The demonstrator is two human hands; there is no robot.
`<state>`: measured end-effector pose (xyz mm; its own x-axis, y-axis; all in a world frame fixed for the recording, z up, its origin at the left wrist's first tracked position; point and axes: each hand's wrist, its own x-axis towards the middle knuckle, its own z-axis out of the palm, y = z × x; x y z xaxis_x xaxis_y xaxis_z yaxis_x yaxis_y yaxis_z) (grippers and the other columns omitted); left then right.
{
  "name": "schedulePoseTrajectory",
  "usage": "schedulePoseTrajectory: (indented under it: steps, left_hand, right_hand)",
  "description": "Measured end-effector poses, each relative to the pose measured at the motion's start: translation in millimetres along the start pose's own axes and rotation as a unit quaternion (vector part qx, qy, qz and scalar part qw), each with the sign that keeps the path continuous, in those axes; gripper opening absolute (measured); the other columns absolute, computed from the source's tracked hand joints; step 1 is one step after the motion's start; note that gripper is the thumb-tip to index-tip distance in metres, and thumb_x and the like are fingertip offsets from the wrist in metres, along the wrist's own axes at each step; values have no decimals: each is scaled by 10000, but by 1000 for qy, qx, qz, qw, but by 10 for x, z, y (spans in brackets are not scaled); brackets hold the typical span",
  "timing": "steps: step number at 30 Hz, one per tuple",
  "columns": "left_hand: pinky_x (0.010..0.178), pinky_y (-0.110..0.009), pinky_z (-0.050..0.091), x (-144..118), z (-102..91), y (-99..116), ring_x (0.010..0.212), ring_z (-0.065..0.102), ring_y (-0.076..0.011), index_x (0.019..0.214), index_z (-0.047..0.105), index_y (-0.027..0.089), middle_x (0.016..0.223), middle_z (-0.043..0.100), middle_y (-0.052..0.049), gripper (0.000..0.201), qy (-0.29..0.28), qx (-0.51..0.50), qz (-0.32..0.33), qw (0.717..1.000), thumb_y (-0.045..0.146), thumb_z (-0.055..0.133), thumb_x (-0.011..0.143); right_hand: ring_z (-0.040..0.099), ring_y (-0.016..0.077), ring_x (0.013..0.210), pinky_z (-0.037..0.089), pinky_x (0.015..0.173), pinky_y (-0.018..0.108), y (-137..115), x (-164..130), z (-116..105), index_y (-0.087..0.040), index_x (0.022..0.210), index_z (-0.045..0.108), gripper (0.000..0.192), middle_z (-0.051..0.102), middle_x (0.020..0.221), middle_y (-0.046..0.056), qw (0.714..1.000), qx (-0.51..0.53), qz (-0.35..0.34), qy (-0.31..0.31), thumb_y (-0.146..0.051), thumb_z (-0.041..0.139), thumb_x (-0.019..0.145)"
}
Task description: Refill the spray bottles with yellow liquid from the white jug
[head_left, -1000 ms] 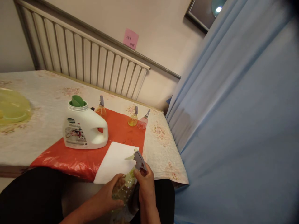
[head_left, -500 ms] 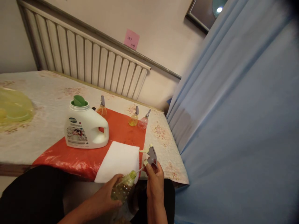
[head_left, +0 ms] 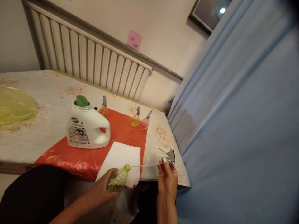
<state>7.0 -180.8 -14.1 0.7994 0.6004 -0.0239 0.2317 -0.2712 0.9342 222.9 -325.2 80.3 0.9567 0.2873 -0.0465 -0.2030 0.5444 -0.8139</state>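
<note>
My left hand is wrapped round a clear yellow-green spray bottle, tilted to the right with its neck uncovered. In my right hand is a grey and pale-green spray head, pinched near its collar. Its thin clear dip tube points left, and the tip is just outside the bottle's mouth. Under and behind the bottle lies a folded white cloth on a red plastic sheet.
A white jug with a green cap stands on the sheet. Behind are orange, yellow and pink spray bottles. A yellow translucent basin sits at the left; a blue curtain hangs at the right.
My right hand has moved right with the spray head, drawing the dip tube out of the bottle. The left hand has shifted slightly left with the bottle.
</note>
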Motion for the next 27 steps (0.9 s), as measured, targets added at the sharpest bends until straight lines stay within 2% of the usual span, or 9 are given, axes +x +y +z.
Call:
schedulePoseTrajectory:
  steps: [5,10,15,20,27]
  left_hand:
    - [1061,-459,415,155,-78,-117,1251,534,-324,1288,392,187,1325,573,-160,713,79,-31,26,996,296,688,648]
    - [1056,-497,408,355,-205,-96,1250,531,-348,1282,390,201,1325,570,-169,723,135,-43,41,989,406,704,663]
    - [1056,-520,405,611,-315,-50,1252,525,-353,1303,371,190,1333,551,-164,720,130,-18,20,991,356,682,675]
    - [1047,-456,435,953,-401,-30,1231,544,-324,1272,399,179,1301,569,-139,680,105,-23,51,993,309,679,666]
    - [1080,-456,392,1222,-567,43,1281,488,-299,1299,384,200,1339,526,-123,630,59,-26,92,994,212,633,720]
  right_hand:
    - [705,119,711,586,658,230,50,108,-97,-191,915,673,351,725,838,-11,999,34,22,11,-247,861,624]
    - [717,144,723,590,661,261,206,213,-219,-215,915,688,358,740,847,-9,999,25,38,19,-238,864,604]
    - [713,155,724,587,648,269,376,321,-248,-216,845,705,273,743,847,7,999,-7,47,8,-246,840,610]
    - [706,180,710,583,646,303,563,450,-63,-192,781,716,254,756,825,46,995,-46,77,-31,-292,844,586]
    - [670,152,634,550,605,267,863,675,450,-193,664,657,243,732,727,20,988,-58,112,-87,-244,856,535]
